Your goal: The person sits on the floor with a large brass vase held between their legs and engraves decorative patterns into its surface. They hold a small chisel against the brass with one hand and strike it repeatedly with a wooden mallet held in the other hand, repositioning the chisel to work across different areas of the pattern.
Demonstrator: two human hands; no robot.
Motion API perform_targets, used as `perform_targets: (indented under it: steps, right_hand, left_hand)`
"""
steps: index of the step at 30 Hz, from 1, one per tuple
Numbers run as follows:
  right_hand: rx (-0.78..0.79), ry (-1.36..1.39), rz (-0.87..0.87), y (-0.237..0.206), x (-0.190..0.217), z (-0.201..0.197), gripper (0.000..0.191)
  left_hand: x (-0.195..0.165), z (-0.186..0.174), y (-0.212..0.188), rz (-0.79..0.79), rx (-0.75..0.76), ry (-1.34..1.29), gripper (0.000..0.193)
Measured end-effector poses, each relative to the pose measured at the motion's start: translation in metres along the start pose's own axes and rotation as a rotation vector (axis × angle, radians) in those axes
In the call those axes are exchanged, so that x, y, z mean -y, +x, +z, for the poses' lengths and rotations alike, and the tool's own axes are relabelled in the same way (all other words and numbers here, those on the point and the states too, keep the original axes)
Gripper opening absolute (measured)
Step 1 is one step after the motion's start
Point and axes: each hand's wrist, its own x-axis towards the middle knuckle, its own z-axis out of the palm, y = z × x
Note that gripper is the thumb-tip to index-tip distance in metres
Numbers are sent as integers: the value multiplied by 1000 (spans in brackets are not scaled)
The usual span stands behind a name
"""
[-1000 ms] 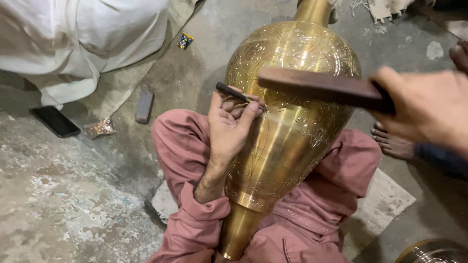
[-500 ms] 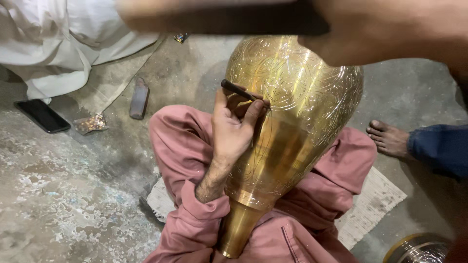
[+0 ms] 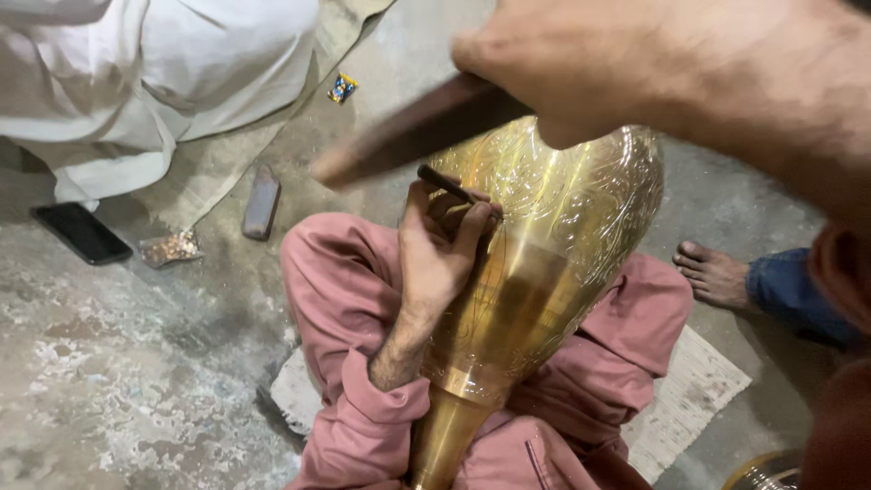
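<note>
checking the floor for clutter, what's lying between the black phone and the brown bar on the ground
In the head view, a small crumpled shiny wrapper lies on the concrete between the black phone and the brown bar; otherwise that stretch is bare floor.

Black phone (image 3: 82, 233) lying flat on the mottled concrete floor (image 3: 118, 390), crumpled foil wrapper (image 3: 169, 248) just beside it. Dark oblong block (image 3: 261, 201) sitting near the white cloth (image 3: 136, 82). Small colourful packet (image 3: 343, 87) further up. Another person's bare foot (image 3: 712, 272) resting right of the woven mat (image 3: 689, 399).
</note>
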Motion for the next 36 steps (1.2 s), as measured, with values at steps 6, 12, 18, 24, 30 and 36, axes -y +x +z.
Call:
perform_targets:
  steps: [6,12,18,24,30,36]
  right_hand:
    - [210,-180,102,-8,11,-19,22]
    - [243,-155,204,-15,18,-19,16]
    - [203,-94,179,-16,23,-25,12]
    - [-47,-131,36,-20,20,-19,22]
    - [-102,-72,39,-15,18,-11,22]
    - [-55,-144,36,-14,15,-7,25]
  left_hand:
    - [-2,1,4,-1,-6,45,35]
    - [-7,-2,1,8,6,71,33]
    - [-5,1,4,5,7,27,33]
    - [-7,1,3,7,13,16,30]
    - [-9,1,0,44,51,59,30]
    - [-11,-1,0,58,67,108,30]
